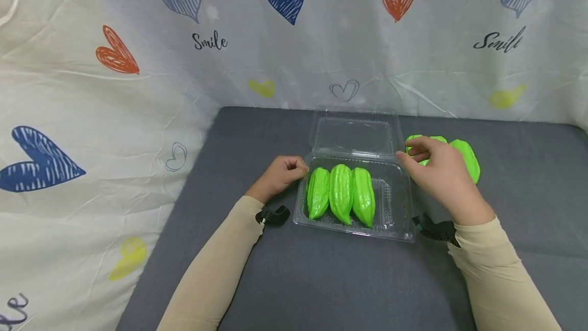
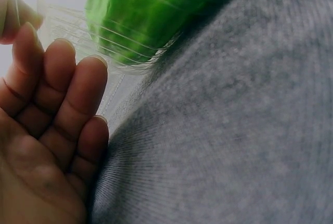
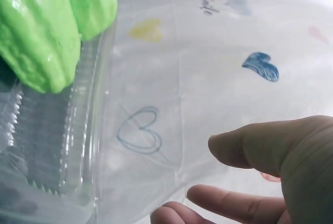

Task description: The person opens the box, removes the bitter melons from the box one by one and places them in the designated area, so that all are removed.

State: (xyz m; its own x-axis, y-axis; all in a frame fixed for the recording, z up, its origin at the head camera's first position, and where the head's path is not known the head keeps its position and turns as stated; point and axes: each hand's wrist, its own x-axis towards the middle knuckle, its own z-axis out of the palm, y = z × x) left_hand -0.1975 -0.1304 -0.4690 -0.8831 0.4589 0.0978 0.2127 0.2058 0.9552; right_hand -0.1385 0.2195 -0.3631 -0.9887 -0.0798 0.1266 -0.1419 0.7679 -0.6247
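A clear plastic clamshell box (image 1: 353, 233) lies with its lid (image 1: 358, 134) folded back. Three bright green, ridged bitter melons (image 1: 341, 193) sit side by side in its left and middle part. My left hand (image 1: 281, 175) pinches the box's left rim between thumb and index finger; its other fingers (image 2: 86, 91) curl beside the wall in the left wrist view. Over the box's right rim hovers my right hand (image 1: 443, 172), thumb and fingers apart with nothing between them. Behind it, more bitter melons (image 1: 467, 160) lie on the table, partly hidden by that hand.
A dark grey cloth covers the table (image 1: 349, 280). White curtain (image 1: 317, 55) with printed hearts and words hangs along the back and left edges. Each wrist wears a black strap-on device (image 1: 273, 215). The lid leans toward the back curtain.
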